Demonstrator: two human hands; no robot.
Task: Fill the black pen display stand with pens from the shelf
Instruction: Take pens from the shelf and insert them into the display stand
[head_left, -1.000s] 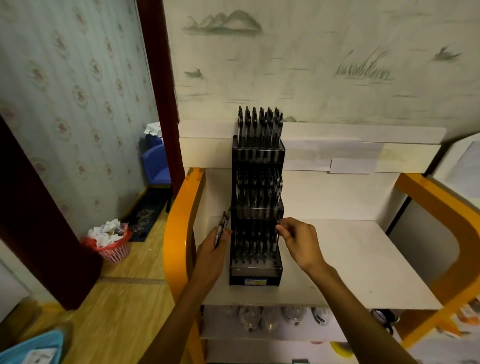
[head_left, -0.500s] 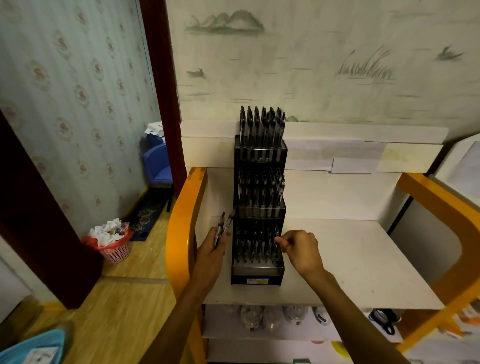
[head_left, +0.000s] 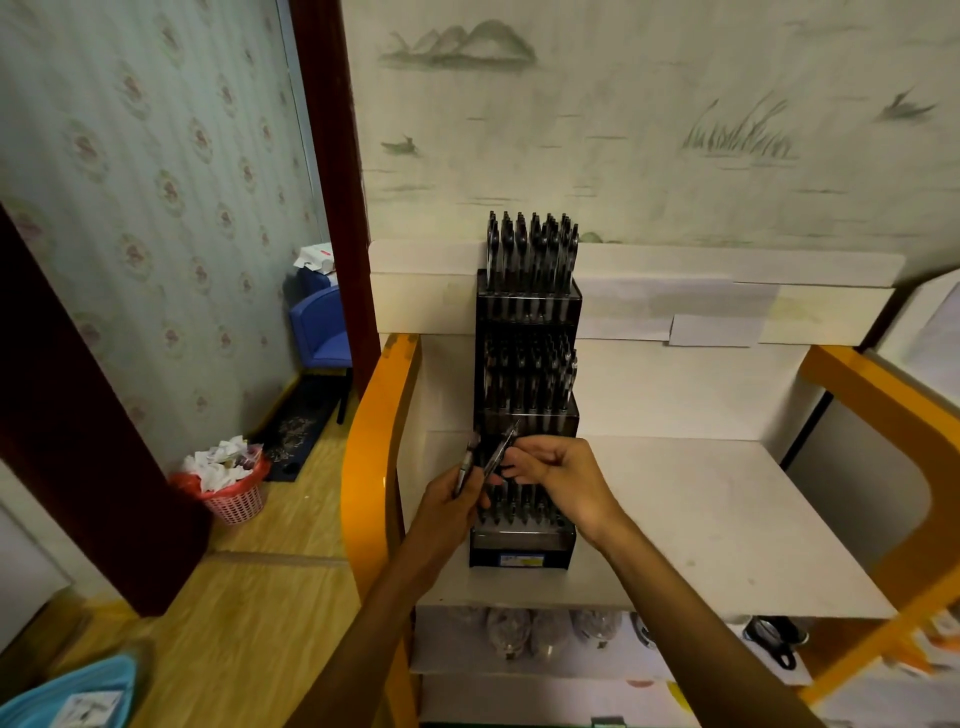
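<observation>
black pen stand (head_left: 525, 312), white shelf (head_left: 727, 499), orange frame (head_left: 371, 467), pink basket (head_left: 236, 501), blue chair (head_left: 319, 332), floral wallpaper (head_left: 156, 182)

My left hand (head_left: 451, 498) is raised in front of me with its fingers curled in a grip, the forearm running up from the lower left. My right hand (head_left: 558, 480) reaches across toward it, knuckles up, thumb and fingertips (head_left: 511, 464) pinched together just beside my left fingers. Both wrists are bare and nearly level.
</observation>
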